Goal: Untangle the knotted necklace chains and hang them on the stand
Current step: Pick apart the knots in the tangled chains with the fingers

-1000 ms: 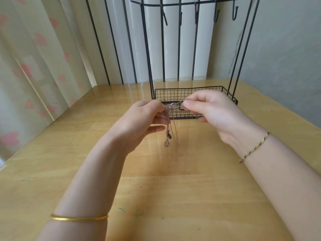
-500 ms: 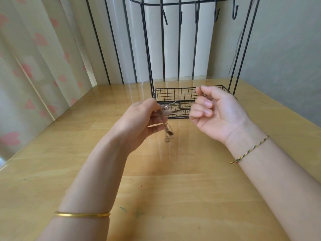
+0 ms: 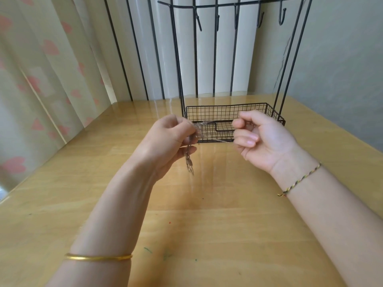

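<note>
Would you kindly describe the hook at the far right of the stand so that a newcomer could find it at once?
Start at the black wire stand at the back of the wooden table, above its mesh basket. Along its top rail hang five hooks. The far-right hook sits nearest the stand's right uprights and, like its neighbours, carries nothing.

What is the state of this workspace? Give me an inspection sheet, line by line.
Surface: wooden table, glossy, with a few small coloured specks near the front edge.
Job's things: necklace chains bunched and dangling from the left hand, one strand stretched across to the right hand; black wire stand with a basket base at the back, hooks bare.
Clutter: nothing seen.
Hands: left hand pinches the chain bunch; right hand is closed on the strand, both above the table.
Cables: nothing seen.
Surroundings: heart-print curtain on the left, grey wall on the right.
</note>
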### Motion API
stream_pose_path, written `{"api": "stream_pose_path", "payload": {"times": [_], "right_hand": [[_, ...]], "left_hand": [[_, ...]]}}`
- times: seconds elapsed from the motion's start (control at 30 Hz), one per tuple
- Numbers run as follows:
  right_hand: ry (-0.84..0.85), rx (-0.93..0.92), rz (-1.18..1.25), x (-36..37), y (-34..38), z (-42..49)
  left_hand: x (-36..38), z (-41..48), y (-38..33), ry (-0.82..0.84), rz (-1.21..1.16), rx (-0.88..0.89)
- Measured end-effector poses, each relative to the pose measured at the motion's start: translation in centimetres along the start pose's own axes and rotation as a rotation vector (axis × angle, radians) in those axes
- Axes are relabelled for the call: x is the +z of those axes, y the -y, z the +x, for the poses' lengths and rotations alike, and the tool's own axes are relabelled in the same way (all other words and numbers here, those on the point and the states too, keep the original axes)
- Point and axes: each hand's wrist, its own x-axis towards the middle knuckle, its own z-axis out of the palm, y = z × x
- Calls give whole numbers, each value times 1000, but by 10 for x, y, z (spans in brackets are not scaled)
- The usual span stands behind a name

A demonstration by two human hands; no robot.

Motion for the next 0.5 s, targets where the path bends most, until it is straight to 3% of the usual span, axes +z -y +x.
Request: {"api": "stream_pose_path", "payload": {"times": [0.27, 0.4, 0.5], "right_hand": [[-3, -250, -951, 9, -5, -13], [12, -304, -1037, 16, -9, -18], [66, -260, -969, 15, -7, -19]], "left_hand": [[9, -3, -1, 81, -190, -49], [11, -3, -3, 95, -187, -47], [11, -4, -3, 79, -160, -32]]}}
